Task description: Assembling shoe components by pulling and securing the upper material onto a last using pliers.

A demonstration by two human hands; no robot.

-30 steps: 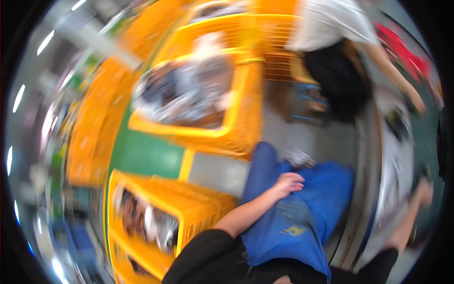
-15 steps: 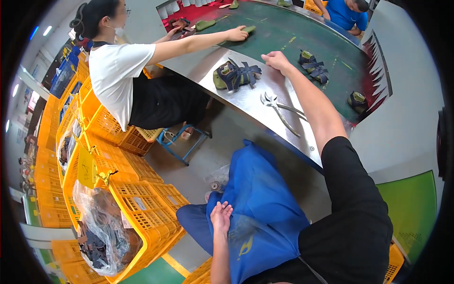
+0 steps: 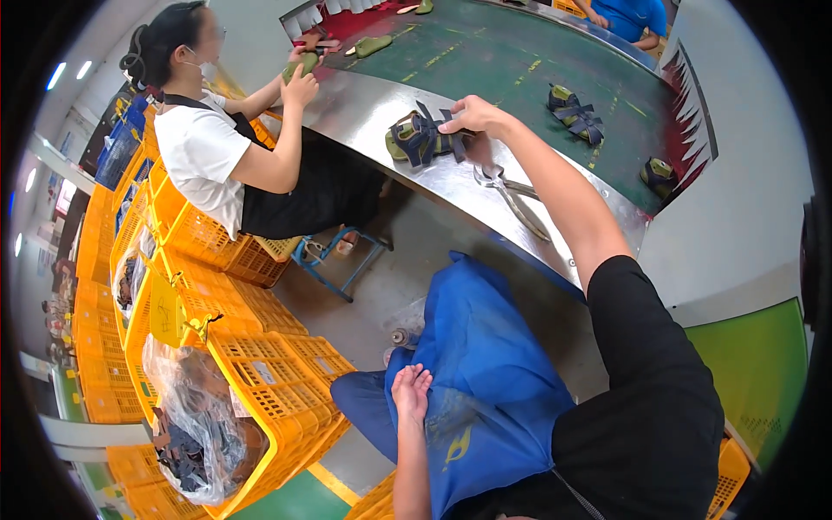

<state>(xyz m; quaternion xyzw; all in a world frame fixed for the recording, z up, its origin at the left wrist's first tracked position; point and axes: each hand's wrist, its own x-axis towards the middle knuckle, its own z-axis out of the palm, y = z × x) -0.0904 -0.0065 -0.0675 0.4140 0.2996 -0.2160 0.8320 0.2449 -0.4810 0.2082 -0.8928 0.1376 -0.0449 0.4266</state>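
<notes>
A dark blue strappy sandal [image 3: 418,139] on a green shoe last sits at the metal edge of the bench. My right hand [image 3: 472,114] reaches over it from the right, thumb and fingers closed on its straps at the toe end. A pair of steel pincers [image 3: 524,212] lies on the metal ledge, below my right wrist. My left hand [image 3: 411,390] rests palm up on the blue apron [image 3: 485,347] over my lap. Its fingers are loosely curled and apart, with nothing in them.
Two more strappy sandals [image 3: 575,116] [image 3: 659,177] stand on the green conveyor belt [image 3: 494,61]. At the left a seated co-worker [image 3: 204,156] holds a green last [image 3: 301,66]. Yellow crates [image 3: 286,381] with bagged parts stand left of me. Another person [image 3: 620,17] is across the belt.
My right hand has moved left and down onto the sandal's straps. The co-worker's arm has drawn back from the belt with a green last. My left hand stays in my lap.
</notes>
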